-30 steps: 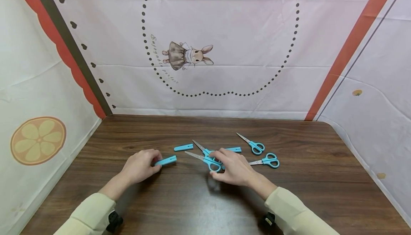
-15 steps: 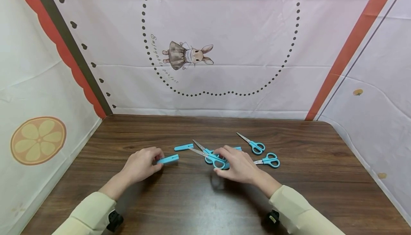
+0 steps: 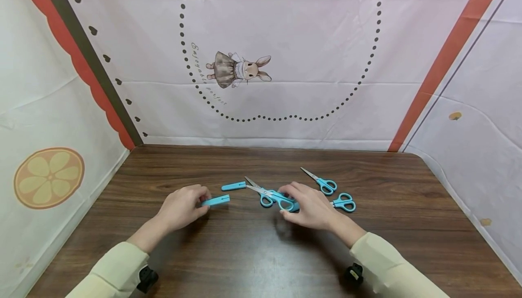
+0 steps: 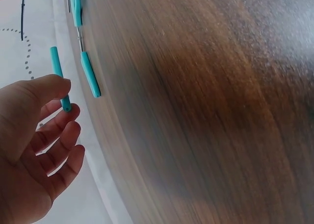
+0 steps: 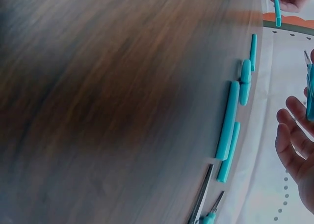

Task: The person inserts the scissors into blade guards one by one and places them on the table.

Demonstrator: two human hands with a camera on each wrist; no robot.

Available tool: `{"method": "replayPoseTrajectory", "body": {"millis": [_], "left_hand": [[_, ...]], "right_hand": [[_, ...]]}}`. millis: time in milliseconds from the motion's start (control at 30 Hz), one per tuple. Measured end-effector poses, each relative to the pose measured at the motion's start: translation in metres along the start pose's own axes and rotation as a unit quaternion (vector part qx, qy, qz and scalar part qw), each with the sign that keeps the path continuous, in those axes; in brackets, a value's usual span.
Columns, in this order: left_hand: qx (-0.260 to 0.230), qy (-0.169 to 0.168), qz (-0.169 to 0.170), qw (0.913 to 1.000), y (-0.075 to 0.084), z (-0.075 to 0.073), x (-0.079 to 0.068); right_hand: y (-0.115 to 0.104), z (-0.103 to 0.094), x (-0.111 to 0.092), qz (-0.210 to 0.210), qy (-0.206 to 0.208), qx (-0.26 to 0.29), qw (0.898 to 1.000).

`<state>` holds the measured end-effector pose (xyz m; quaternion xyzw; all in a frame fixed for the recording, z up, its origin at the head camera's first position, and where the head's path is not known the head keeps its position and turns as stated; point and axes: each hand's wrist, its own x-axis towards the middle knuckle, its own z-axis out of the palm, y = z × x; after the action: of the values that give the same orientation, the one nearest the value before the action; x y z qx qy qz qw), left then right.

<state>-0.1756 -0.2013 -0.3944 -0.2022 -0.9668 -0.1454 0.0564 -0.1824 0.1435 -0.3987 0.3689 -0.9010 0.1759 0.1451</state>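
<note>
My left hand (image 3: 181, 207) pinches a light-blue scissors cap (image 3: 218, 200) between thumb and fingers, its slotted end facing right. In the left wrist view the thumb lies over one end of this cap (image 4: 57, 62). My right hand (image 3: 307, 205) holds a pair of scissors (image 3: 285, 202) by the blue handles, above the table. Their blades are together and point left toward the left hand. Beneath and behind them a second pair of scissors (image 3: 266, 202) lies on the table. A loose cap (image 3: 234, 186) rests just left of that pair's blade tips.
Two more blue-handled scissors lie to the right: one pair (image 3: 325, 185) further back, the other (image 3: 344, 203) partly behind my right hand. Two caps (image 5: 228, 121) lie side by side in the right wrist view. Printed cloth (image 3: 310, 62) hangs behind the brown wooden table (image 3: 195, 162).
The right hand has shifted right with its scissors, and the blades have come more level. The left hand has moved slightly to the right with the cap. The other pieces stay put.
</note>
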Motion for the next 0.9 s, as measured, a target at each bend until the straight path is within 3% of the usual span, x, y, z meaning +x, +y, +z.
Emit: {"method": "replayPoseTrajectory", "body": {"millis": [900], "left_hand": [[-0.016,0.018,0.024,0.9994,0.02,0.012,0.011]], "right_hand": [[0.019,-0.004,-0.02,-0.004,0.003,-0.03,1.0]]}}
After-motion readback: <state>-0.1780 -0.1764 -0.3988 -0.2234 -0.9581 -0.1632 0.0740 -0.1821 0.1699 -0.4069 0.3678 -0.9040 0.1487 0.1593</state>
